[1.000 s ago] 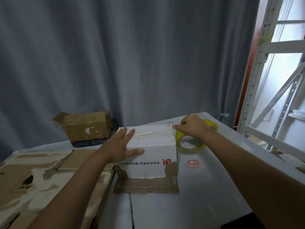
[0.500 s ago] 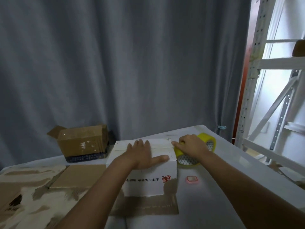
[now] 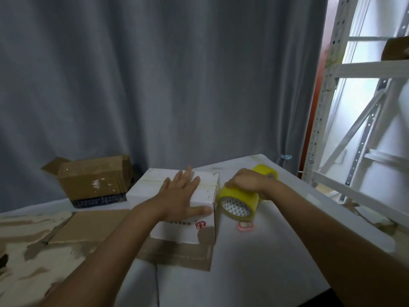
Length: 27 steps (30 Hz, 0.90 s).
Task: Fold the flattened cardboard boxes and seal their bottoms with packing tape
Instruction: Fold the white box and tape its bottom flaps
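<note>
Two hands in my view, both down at the white box (image 3: 177, 227) in the middle of the table (image 3: 254, 273). My left hand (image 3: 180, 196) lies flat on the box's top, fingers straight and spread, thumb stretched along the near edge, pressing down and gripping nothing. A strip of tape runs across that top under my palm. My right hand (image 3: 250, 183) sits just beside the box's right edge, fingers curled over a yellow tape roll (image 3: 239, 201), which is tilted so its open core faces me. A second yellow roll (image 3: 266, 172) shows just behind that hand. A small pink thing (image 3: 245, 225) lies on the table right below the held roll; it is too blurred to tell what it is. The box stands on a flat brown sheet of cardboard (image 3: 177, 253). More flattened cardboard (image 3: 33, 251) spreads at the left, and a brown open box (image 3: 95, 180) sits at the back by the grey curtain (image 3: 155, 85).
</note>
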{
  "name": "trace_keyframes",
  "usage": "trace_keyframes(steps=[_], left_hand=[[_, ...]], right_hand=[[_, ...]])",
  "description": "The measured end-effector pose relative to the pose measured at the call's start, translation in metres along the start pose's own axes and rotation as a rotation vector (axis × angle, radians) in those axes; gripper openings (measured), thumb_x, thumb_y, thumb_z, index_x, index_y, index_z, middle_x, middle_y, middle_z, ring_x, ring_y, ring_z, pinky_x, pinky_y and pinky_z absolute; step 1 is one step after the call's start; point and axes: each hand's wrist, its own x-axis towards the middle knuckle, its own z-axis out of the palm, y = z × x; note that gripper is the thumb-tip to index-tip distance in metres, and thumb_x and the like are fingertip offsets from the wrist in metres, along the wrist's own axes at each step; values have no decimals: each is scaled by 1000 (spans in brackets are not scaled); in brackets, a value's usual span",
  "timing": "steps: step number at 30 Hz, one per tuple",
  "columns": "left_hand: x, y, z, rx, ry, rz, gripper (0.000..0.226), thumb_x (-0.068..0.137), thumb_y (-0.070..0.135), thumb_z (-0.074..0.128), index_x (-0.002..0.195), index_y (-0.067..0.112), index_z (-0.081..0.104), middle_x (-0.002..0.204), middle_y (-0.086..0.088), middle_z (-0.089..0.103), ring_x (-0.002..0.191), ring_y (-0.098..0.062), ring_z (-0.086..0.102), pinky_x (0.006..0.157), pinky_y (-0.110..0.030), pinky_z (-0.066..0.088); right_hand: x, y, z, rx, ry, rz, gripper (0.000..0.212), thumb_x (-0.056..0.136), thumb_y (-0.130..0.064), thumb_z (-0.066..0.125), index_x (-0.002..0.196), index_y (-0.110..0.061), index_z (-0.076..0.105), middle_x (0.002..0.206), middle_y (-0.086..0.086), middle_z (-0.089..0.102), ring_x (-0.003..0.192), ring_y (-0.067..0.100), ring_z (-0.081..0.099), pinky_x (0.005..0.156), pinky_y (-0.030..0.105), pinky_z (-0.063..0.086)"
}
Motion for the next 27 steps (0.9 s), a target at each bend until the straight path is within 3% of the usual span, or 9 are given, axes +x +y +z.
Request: trace_keyframes(steps=[3,6,10,15,18,21,23,27], left_hand=[[-4,35,14,15,54,-84,121,64,94,25,154,22,-12,159,-5,-24,146,-29,-23,119,-49,-10],[6,53,20,6,201,-162,100,83,81,29,156,17,8,163,-11,3,150,-33,-3,120,-50,-3],[16,50,8,69,271,-39,74,95,59,38,150,11,27,156,-15,27,146,-31,20,119,-43,17],[12,0,-9,-75,66,100,65,99,44,47,154,24,19,162,3,14,150,-17,6,121,-41,6],[8,-26,-6,-195,50,42,64,99,32,52,153,27,19,162,4,13,150,-17,7,121,-42,8],[2,-25,2,-211,44,-33,60,102,36,43,154,27,14,163,6,7,150,-15,1,121,-38,0],[-1,-22,5,-297,34,-44,60,96,42,26,154,30,15,163,7,7,150,-13,-1,121,-39,-4],[-1,-21,13,-428,99,-59,50,103,47,10,151,39,24,161,11,13,149,-9,3,121,-37,-6]], right_hand=[[0,3,2,44,12,16,34,90,-36,60,109,-9,61,111,8,61,95,21,57,81,35,47],[-3,3,0,76,3,30,32,90,-35,61,106,-8,62,105,8,62,90,19,57,81,35,47],[-11,8,-2,211,-9,64,35,89,-35,65,108,-6,63,105,7,64,92,20,59,85,36,50],[-27,-1,12,568,-135,82,38,87,-33,69,110,-3,66,109,14,70,95,22,67,91,37,54],[-34,-13,35,797,-295,75,37,94,-26,61,121,0,61,117,15,68,96,20,67,94,36,53],[-43,-15,58,907,-425,0,23,98,-17,51,116,-8,61,104,7,73,94,18,70,93,36,52],[-50,-10,69,932,-420,-61,21,98,-18,51,114,-10,62,104,11,73,97,22,69,98,41,49],[-62,-9,85,946,-263,-128,22,97,-23,54,109,-7,65,97,14,73,86,19,71,87,34,54]])
